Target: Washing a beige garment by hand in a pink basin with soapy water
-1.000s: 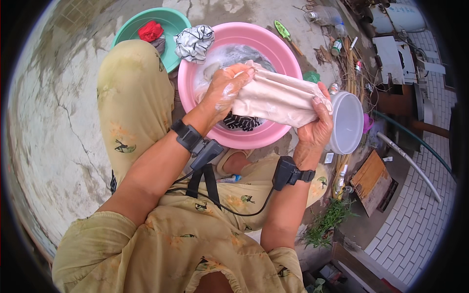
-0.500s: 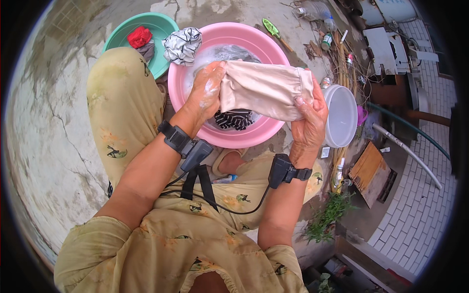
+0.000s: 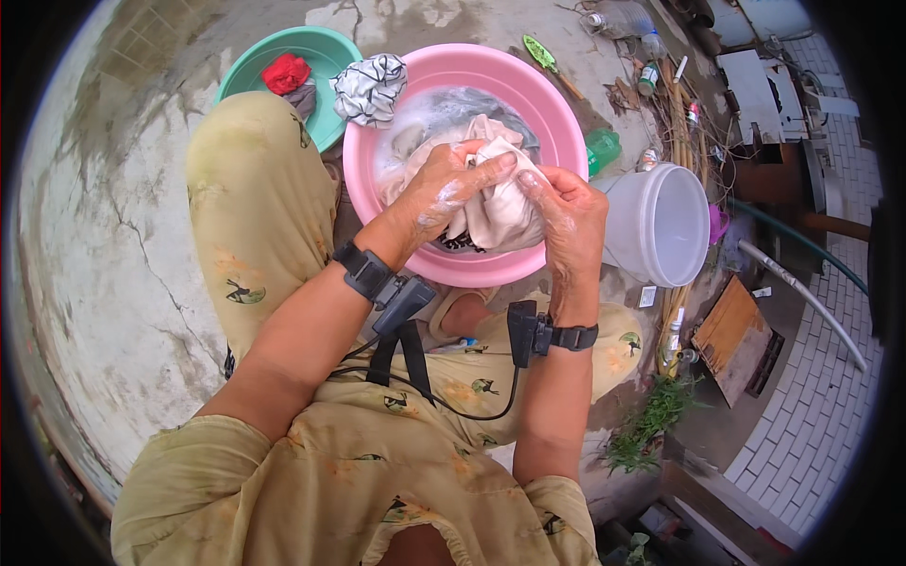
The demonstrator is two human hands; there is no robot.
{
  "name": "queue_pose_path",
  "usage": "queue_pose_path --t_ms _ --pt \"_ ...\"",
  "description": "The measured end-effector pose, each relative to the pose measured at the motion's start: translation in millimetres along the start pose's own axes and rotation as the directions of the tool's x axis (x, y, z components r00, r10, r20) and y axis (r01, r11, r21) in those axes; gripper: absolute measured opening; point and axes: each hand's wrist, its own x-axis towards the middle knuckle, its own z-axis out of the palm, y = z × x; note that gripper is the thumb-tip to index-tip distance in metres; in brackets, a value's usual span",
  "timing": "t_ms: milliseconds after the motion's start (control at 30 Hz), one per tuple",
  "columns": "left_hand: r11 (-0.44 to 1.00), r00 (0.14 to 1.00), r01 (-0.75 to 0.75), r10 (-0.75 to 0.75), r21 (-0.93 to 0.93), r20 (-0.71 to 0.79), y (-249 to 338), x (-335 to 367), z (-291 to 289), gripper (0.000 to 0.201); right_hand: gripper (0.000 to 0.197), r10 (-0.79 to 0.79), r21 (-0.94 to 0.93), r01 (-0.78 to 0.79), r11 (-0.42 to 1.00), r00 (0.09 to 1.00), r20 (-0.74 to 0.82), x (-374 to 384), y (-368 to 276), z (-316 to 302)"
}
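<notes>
right now, both hands grip one bunched, pale pink cloth (image 3: 514, 215), which hangs between and below the fingertips, over the pink basin (image 3: 540, 99). the left hand (image 3: 445, 187) is narrowed, thumb and fingers closed on a fold, with white suds on its back. just across from it, the right hand (image 3: 574, 215) pinches the edge between thumb and fingers, its thumb near the left one. whether the cloth's lower folds touch the wash beneath is hard to tell. beyond the left hand's knuckles, grey cloth (image 3: 472, 106) lies in sudsy water; below its fingers, a black-and-white striped cloth (image 3: 460, 243) shows. farther out, up and left of that hand, a white cloth with dark lines (image 3: 371, 90) sits between the pink basin and a green basin (image 3: 330, 64), which holds a red cloth (image 3: 286, 73). just right of the right hand stands a translucent bucket (image 3: 676, 226), with a green bottle (image 3: 602, 149) above the knuckles and a green-headed brush (image 3: 542, 54) farther past them. black straps circle both wrists.
</notes>
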Motion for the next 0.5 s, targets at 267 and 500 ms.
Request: queue_pose_path --t_ms 267,500 --pt "0.986 0.999 -0.033 0.029 -0.163 -0.027 -1 4 -6 0.032 0.023 0.026 0.231 -0.018 0.973 0.999 -0.032 11 16 -21" --pt "0.965 0.994 -0.028 0.001 -0.261 -0.105 -7 5 -2 0.031 0.016 -0.117 0.161 0.151 0.975 0.972 -0.204 8 21 14"
